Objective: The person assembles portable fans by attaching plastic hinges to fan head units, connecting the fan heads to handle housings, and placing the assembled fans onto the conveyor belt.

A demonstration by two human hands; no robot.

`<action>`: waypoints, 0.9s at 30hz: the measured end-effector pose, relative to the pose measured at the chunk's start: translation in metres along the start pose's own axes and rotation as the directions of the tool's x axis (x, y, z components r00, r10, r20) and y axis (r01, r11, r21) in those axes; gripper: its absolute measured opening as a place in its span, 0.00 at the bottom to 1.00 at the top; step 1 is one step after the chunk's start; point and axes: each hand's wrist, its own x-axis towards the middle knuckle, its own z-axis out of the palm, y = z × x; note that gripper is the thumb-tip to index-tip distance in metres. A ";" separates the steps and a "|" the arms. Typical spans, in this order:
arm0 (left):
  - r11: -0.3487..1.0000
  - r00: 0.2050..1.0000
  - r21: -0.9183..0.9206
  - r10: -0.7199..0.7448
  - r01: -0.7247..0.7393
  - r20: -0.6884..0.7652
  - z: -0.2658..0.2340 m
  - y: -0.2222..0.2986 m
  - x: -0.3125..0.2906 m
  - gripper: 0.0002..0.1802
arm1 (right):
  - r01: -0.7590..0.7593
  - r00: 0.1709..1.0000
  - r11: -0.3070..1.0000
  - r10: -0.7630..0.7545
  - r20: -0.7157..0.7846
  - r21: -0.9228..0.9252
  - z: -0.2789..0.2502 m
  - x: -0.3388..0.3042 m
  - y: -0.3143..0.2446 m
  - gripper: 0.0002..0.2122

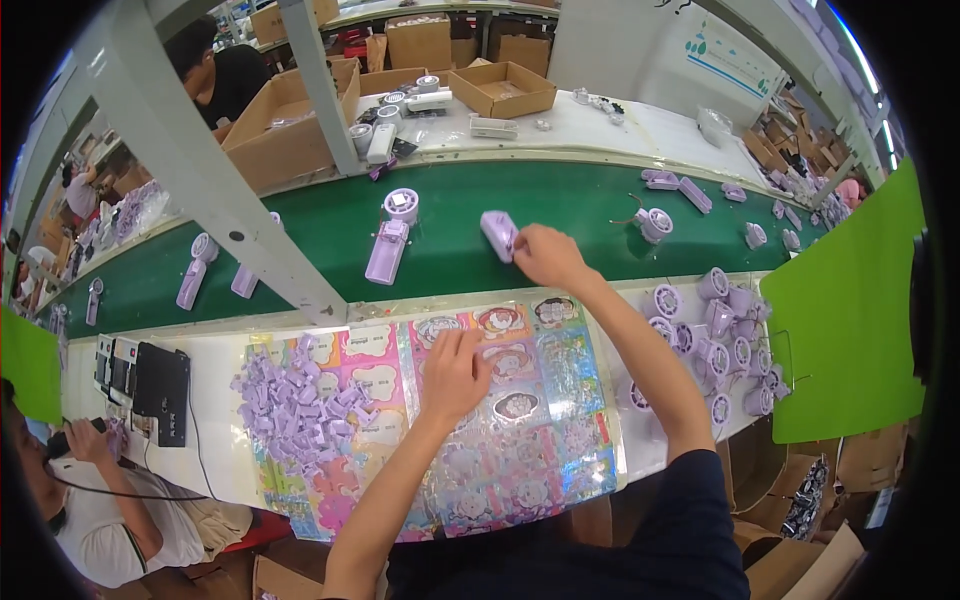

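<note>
- reaching over the white counter [217,385] to a green belt [570,195]
- making out no brand or wording on far panel [630,60] or cartoon sheet [555,385], too small
- resting the left hand [458,375], grip loose and empty, above the sheet
- pinching a lilac casing [497,235] in the right hand's [548,256] grip, at the belt; probably lifting or placing, calling for a steady hold next
- noting small lilac parts [300,410] heaped left

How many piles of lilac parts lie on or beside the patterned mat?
2. One of small pieces on the left part of the mat; one of round parts right of the mat, partly behind the right forearm. Pieces within each may be hidden.
</note>
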 end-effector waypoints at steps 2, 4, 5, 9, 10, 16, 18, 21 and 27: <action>1.000 1.000 0.010 -0.015 0.015 0.016 -0.002 0.001 -0.005 0.24 | 0.090 0.992 0.995 -0.094 0.085 0.050 -0.018 -0.043 -0.023 0.10; 0.992 0.980 0.059 0.123 -0.115 -0.156 -0.005 0.005 -0.005 0.33 | 0.182 0.968 0.980 -0.193 0.159 0.083 -0.026 -0.083 -0.038 0.10; 0.984 0.980 0.051 0.174 -0.170 -0.094 -0.005 0.001 -0.008 0.40 | 0.229 0.951 0.969 -0.243 0.190 0.093 -0.030 -0.104 -0.044 0.10; 0.925 0.916 0.042 0.367 -0.378 0.164 -0.014 0.017 0.002 0.43 | 0.284 0.941 0.953 -0.299 0.160 0.107 -0.049 -0.174 -0.046 0.08; 0.933 0.909 0.003 0.350 -0.360 0.224 -0.012 0.013 0.000 0.42 | 0.225 0.969 0.973 -0.229 0.097 0.043 -0.063 -0.186 -0.049 0.08; 0.927 0.882 0.006 0.355 -0.375 0.309 -0.012 0.013 -0.007 0.34 | -0.178 0.978 0.891 0.112 -0.179 -0.417 -0.092 -0.245 -0.008 0.14; 0.927 0.881 -0.009 0.359 -0.374 0.307 -0.007 0.011 -0.006 0.33 | -0.259 0.963 0.825 0.180 -0.201 -0.502 -0.084 -0.263 0.002 0.24; 0.927 0.884 -0.017 0.362 -0.374 0.296 -0.007 0.012 -0.010 0.31 | -0.385 0.923 0.808 0.331 -0.195 -0.446 -0.068 -0.274 -0.003 0.24; 0.979 0.904 0.026 0.178 -0.204 0.389 -0.040 0.021 -0.020 0.32 | -0.265 0.964 0.910 0.239 -0.118 -0.319 -0.066 -0.289 -0.041 0.21</action>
